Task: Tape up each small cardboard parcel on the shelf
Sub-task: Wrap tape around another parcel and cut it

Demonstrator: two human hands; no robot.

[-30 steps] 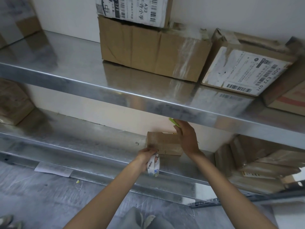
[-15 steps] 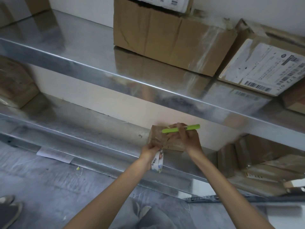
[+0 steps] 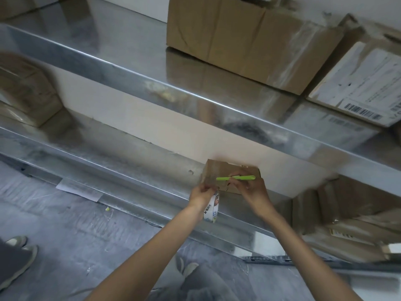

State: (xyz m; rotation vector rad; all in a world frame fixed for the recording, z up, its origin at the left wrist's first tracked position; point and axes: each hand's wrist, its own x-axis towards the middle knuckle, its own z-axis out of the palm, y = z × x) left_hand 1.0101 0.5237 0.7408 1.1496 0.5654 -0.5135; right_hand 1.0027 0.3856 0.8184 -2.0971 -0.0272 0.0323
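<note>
A small brown cardboard parcel (image 3: 225, 170) stands on the lower metal shelf (image 3: 130, 161), against the wall. My left hand (image 3: 201, 195) grips a white printed roll of tape (image 3: 211, 210) that hangs just below the parcel's front left corner. My right hand (image 3: 252, 191) pinches a thin bright green cutter (image 3: 236, 178), held level across the parcel's front. Both hands are right at the parcel; whether a strip of tape runs from the roll onto it is not visible.
The upper shelf (image 3: 195, 98) juts out above my hands and carries a large brown box (image 3: 249, 38) and a labelled parcel (image 3: 364, 83). More parcels sit at the lower shelf's left end (image 3: 23, 90) and right end (image 3: 351, 216). A shoe (image 3: 17, 255) is on the grey floor.
My right hand drew back from under the upper shelf to the parcel's front, bringing the green cutter into sight and level. My left hand stayed at the parcel's corner with the roll.
</note>
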